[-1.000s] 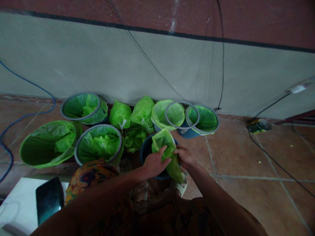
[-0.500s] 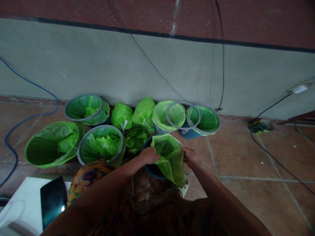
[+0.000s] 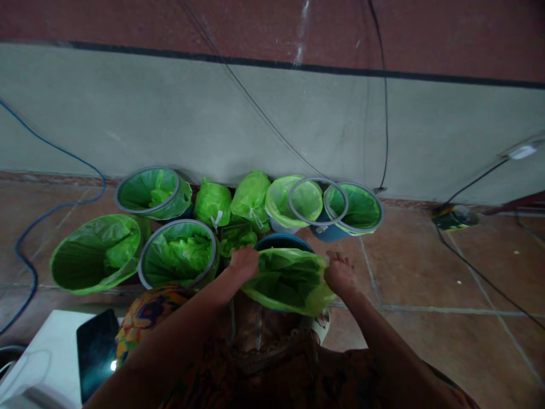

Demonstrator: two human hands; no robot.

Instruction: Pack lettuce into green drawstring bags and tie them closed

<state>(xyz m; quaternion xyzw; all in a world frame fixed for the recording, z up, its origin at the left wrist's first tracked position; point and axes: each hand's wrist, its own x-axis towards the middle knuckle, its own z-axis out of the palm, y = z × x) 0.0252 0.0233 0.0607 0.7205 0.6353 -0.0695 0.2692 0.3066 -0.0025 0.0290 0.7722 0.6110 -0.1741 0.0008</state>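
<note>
A thin green bin liner (image 3: 289,287) is stretched wide between my two hands, its mouth facing up. My left hand (image 3: 243,262) grips the left edge of the liner. On the opposite edge, my right hand (image 3: 339,274) pinches the plastic, with some fingers lifted. Part of the liner overlaps a blue bin (image 3: 284,241), whose far rim shows behind it; the rest of that bin is hidden. Just beyond my left hand lies a crumpled green bag (image 3: 237,238). A grey ring (image 3: 292,210) rests across two lined bins beyond the liner.
Several green-lined bins (image 3: 164,196) and tied green bags (image 3: 213,203) stand along the wall (image 3: 170,113). A tablet-like device (image 3: 97,352) lies on a white surface (image 3: 46,352) at lower left. A blue cable (image 3: 28,264) and a black cord (image 3: 472,270) cross the floor.
The liner has been pulled wider and its mouth opened out. My hands have moved apart, the left one leftward and the right one rightward. The blue bin's far rim now shows.
</note>
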